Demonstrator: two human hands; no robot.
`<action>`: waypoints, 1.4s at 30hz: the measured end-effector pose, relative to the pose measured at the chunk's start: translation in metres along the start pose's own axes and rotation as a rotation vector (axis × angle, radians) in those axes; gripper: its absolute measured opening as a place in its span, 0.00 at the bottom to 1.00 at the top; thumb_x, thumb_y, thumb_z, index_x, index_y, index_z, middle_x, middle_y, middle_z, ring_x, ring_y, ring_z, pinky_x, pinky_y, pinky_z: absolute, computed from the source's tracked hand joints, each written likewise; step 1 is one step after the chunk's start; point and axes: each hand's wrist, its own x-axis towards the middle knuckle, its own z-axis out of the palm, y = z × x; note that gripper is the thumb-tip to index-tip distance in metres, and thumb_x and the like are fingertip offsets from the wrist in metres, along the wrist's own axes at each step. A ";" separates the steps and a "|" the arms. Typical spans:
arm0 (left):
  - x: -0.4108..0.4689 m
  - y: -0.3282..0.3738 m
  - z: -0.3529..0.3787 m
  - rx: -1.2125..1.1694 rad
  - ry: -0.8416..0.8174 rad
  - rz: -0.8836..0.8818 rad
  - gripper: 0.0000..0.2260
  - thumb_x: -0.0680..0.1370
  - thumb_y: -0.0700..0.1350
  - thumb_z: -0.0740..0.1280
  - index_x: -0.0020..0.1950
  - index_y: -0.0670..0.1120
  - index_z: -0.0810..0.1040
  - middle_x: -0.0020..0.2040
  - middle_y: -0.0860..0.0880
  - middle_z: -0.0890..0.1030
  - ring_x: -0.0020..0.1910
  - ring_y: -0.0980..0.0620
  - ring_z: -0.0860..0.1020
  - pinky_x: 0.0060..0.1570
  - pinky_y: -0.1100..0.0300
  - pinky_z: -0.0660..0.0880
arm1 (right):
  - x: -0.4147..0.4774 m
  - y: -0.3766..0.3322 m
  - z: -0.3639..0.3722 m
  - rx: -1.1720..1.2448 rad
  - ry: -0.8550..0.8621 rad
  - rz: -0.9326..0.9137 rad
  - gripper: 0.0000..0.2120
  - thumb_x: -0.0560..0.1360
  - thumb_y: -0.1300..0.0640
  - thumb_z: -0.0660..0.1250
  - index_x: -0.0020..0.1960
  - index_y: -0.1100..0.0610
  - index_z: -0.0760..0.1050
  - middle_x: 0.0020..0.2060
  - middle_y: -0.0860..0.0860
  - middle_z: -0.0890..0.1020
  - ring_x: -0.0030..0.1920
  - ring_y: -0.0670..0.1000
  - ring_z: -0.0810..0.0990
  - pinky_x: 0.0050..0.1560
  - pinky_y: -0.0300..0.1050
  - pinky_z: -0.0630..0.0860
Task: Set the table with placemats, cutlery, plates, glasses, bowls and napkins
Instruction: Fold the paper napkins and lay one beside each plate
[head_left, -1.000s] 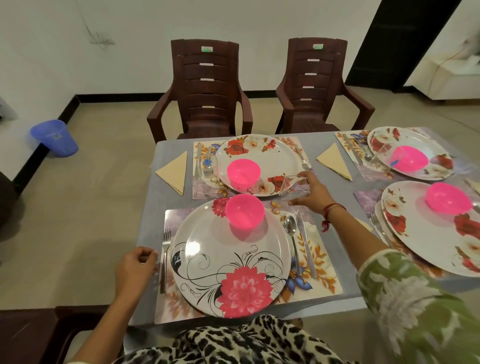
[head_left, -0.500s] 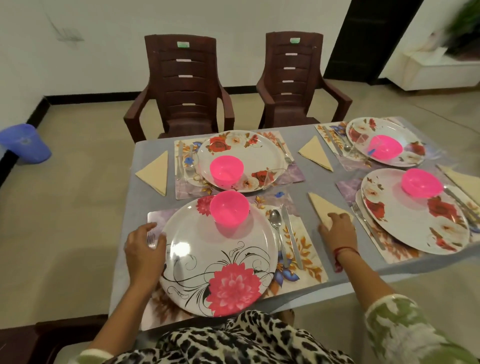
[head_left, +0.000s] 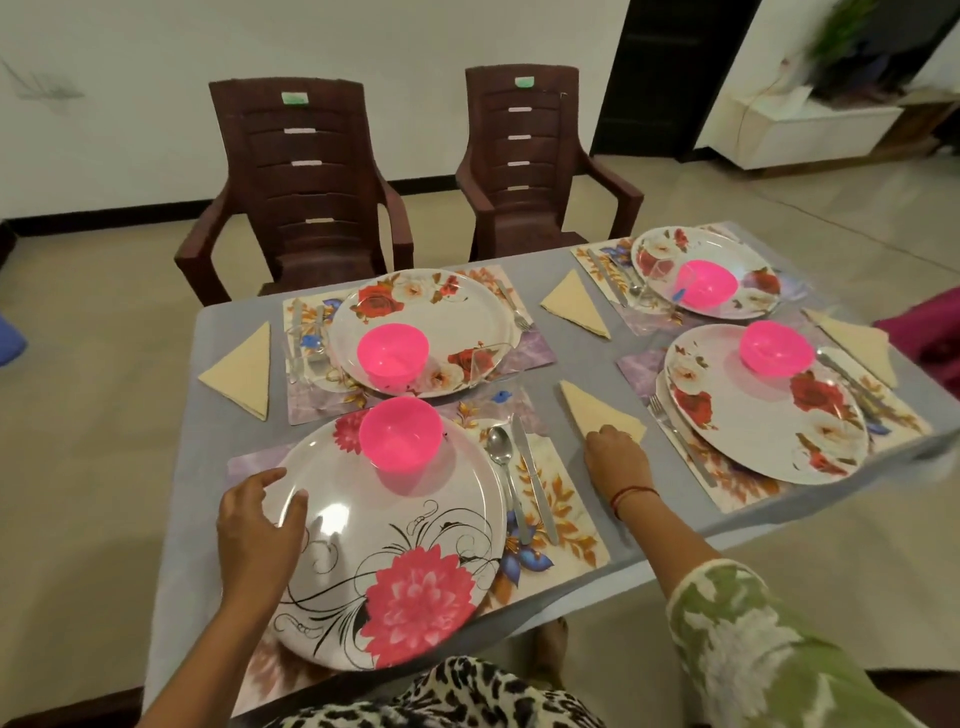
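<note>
Cream napkin (head_left: 597, 410): on worktop (head_left: 218, 405), just beside near placemat (head_left: 561, 499); near corner hidden under right hand (head_left: 615, 460).
Right hand: fingers nearly straight, resting on napkin.
Left hand (head_left: 254, 525): fingers relaxed, spread, covering left rim of near plate (head_left: 395, 545).

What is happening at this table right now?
A person is setting a table for four. The right hand presses a folded napkin beside the near placemat, and the left hand touches the rim of the near plate. All four places have plates, pink bowls and cutlery.
</note>
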 end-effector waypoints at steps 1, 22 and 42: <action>-0.001 -0.001 0.000 -0.005 0.000 -0.010 0.14 0.76 0.43 0.69 0.61 0.46 0.76 0.61 0.41 0.72 0.60 0.40 0.73 0.57 0.46 0.71 | -0.001 -0.004 0.002 0.006 0.007 -0.019 0.11 0.78 0.66 0.56 0.55 0.63 0.75 0.51 0.58 0.77 0.52 0.59 0.77 0.49 0.49 0.75; 0.004 -0.015 -0.030 0.158 0.056 -0.038 0.14 0.76 0.43 0.68 0.61 0.41 0.76 0.61 0.39 0.73 0.62 0.41 0.69 0.60 0.48 0.67 | 0.027 -0.004 0.048 0.111 -0.128 -0.112 0.34 0.76 0.36 0.36 0.77 0.52 0.40 0.77 0.52 0.44 0.77 0.52 0.42 0.74 0.55 0.39; -0.009 -0.009 -0.023 -0.013 0.023 0.014 0.14 0.76 0.41 0.68 0.61 0.44 0.75 0.60 0.41 0.73 0.57 0.42 0.73 0.53 0.51 0.70 | -0.067 -0.048 -0.017 0.695 0.426 -0.103 0.27 0.77 0.38 0.50 0.58 0.56 0.76 0.57 0.55 0.76 0.57 0.52 0.72 0.56 0.50 0.70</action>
